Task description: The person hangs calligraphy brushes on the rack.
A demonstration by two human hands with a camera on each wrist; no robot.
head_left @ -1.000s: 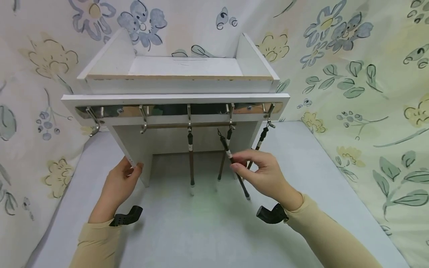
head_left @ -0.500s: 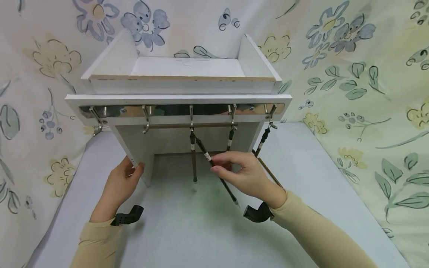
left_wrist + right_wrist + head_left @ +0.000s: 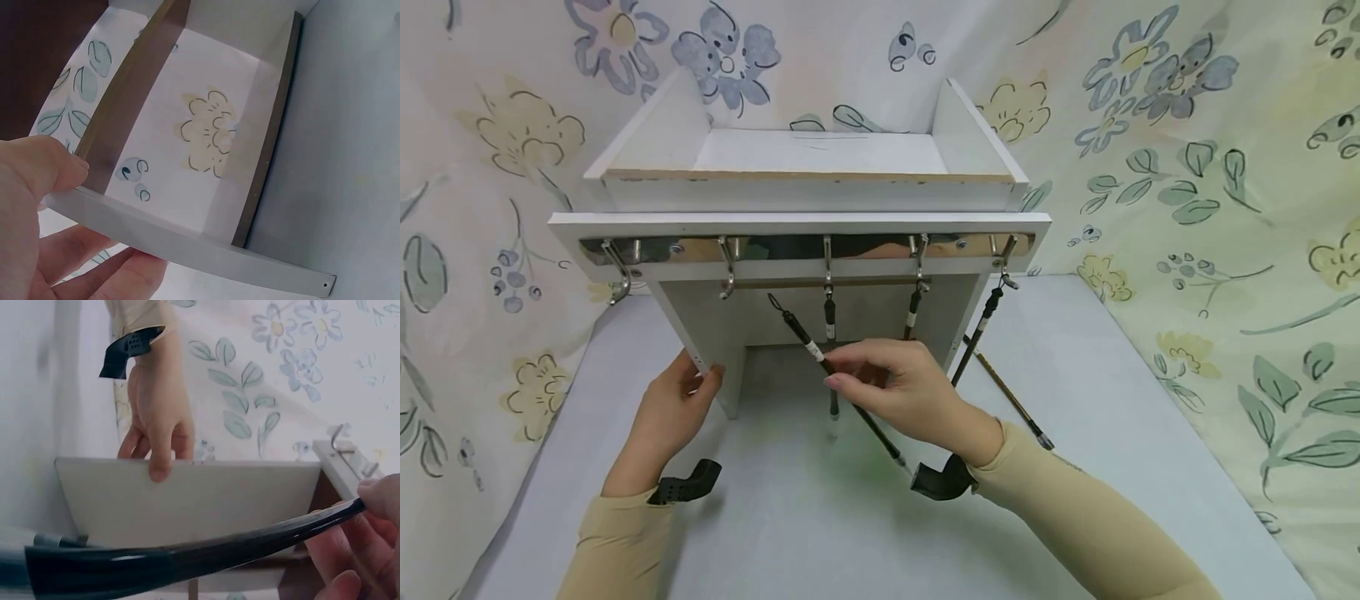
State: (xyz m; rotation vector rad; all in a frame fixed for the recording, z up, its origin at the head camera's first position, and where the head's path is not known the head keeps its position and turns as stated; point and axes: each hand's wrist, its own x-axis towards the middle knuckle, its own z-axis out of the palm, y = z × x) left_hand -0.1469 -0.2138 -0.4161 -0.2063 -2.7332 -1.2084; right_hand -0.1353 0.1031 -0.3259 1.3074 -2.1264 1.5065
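Observation:
My right hand (image 3: 913, 392) pinches a dark calligraphy brush (image 3: 797, 327) between thumb and fingers, close to its white label. The brush slants, its loop end up and to the left, right of and below the second hook (image 3: 727, 268) from the left. Across the right wrist view the brush (image 3: 187, 556) looms large, the fingers at its thin end. My left hand (image 3: 668, 408) grips the front edge of the white stand's left side panel (image 3: 206, 250), thumb on one side and fingers on the other. Similar brushes hang from the middle hook (image 3: 828, 267), the fourth hook (image 3: 921, 262) and the rightmost hook (image 3: 1007, 262).
The white stand (image 3: 797, 223) has a metal hook strip along its front and an open shelf on top. Its leftmost hook (image 3: 617, 275) holds nothing. Another brush (image 3: 1011, 398) lies on the white table (image 3: 790, 533) at right. Floral cloth (image 3: 1210, 167) surrounds everything.
My right hand has carried the brush leftward, past the fourth and middle hooks, toward the second hook. The brush lying at right has come into view from behind the arm. My left hand stays put.

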